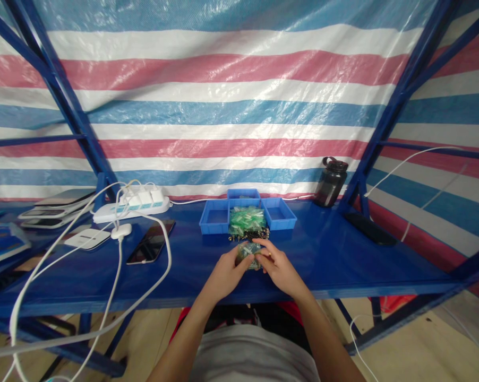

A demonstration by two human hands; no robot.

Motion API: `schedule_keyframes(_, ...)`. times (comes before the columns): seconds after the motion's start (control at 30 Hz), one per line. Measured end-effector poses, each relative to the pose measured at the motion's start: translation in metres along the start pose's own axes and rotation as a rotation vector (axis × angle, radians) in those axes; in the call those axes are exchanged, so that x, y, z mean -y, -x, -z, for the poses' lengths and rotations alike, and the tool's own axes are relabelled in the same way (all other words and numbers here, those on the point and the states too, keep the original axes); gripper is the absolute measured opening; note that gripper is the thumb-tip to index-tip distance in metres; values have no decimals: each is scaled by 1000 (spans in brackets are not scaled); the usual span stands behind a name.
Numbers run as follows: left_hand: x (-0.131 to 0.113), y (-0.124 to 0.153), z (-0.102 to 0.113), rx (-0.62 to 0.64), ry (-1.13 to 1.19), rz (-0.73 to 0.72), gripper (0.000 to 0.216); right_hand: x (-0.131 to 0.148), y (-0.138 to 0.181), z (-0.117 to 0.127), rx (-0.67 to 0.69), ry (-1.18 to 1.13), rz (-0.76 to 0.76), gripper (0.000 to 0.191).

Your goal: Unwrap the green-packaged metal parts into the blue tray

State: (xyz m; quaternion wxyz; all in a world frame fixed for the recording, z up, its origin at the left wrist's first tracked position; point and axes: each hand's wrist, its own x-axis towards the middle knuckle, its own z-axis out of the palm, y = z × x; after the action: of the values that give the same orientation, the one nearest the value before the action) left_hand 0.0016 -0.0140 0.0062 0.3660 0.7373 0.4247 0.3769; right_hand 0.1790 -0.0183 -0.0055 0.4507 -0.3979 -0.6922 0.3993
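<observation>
Between my two hands is a small clear plastic bag [249, 249] with small pieces inside, too small to name. My left hand [227, 273] grips its left side, thumb on top. From the right, my right hand [279, 268] holds the same bag with bent fingers. Just beyond the bag lies a row of small dark and brassy metal parts [249, 234]. Behind these sits a heap of green and white small pieces in clear plastic [246, 218]. Blue bins surround the heap: a left bin [214, 229], a right bin [280, 225] and a back bin [242, 193].
A white power strip [131, 207] with plugs and looping white cables [168, 254] occupies the left, near a dark phone [152, 243] and a white flat device [87, 239]. A black bottle [331, 183] stands back right, and a dark flat object [370, 228] lies by the frame.
</observation>
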Motion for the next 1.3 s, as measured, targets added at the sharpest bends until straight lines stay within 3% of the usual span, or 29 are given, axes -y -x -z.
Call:
schedule_keyframes(0.17,5,-1,-1,-55,12,53,60,0,0,1,7,35,26,35)
schedule_keyframes(1.3,-5,1,1,-103,-8,83,61,6,2,1,47,81,32,38)
